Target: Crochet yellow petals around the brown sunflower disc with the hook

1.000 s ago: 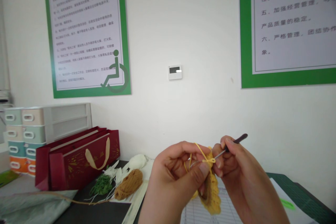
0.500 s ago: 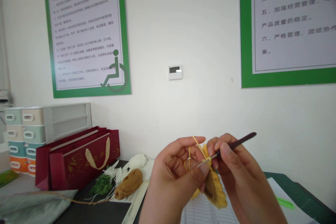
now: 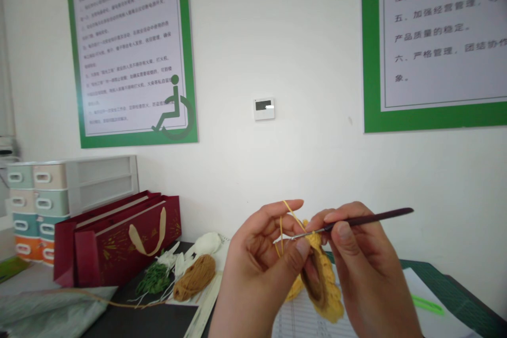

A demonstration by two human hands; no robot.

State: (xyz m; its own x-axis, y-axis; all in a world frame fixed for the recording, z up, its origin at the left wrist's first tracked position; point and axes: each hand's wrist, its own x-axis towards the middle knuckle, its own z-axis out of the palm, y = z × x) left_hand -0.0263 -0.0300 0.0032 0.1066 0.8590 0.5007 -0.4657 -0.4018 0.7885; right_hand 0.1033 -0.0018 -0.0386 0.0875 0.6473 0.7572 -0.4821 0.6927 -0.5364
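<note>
My left hand [image 3: 261, 264] pinches the upper edge of a yellow crochet piece [image 3: 330, 290] between thumb and fingers. Yellow yarn [image 3: 292, 212] runs over its raised index finger and down behind the palm. In my right hand [image 3: 356, 253] is a crochet hook [image 3: 380, 217] with a dark handle, held like a pen and lying almost level. Its metal tip points left, at the top stitches beside my left thumb. The crochet piece hangs below as a curved, ruffled band with a brownish inner side. My left fingers partly hide its far side.
Left on the dark table are maroon gift bags [image 3: 127, 243], a brown yarn skein [image 3: 195, 277], green yarn [image 3: 153, 279] and white yarn [image 3: 207, 243]. Printed sheets [image 3: 293, 319] lie under my hands. A green cutting mat [image 3: 455, 296] and a bright green tool [image 3: 428, 304] are at right.
The hook has swung from a steep slant to nearly level, and more of its handle shows at right. The crochet piece has tipped slightly downward, showing more of its inner side.
</note>
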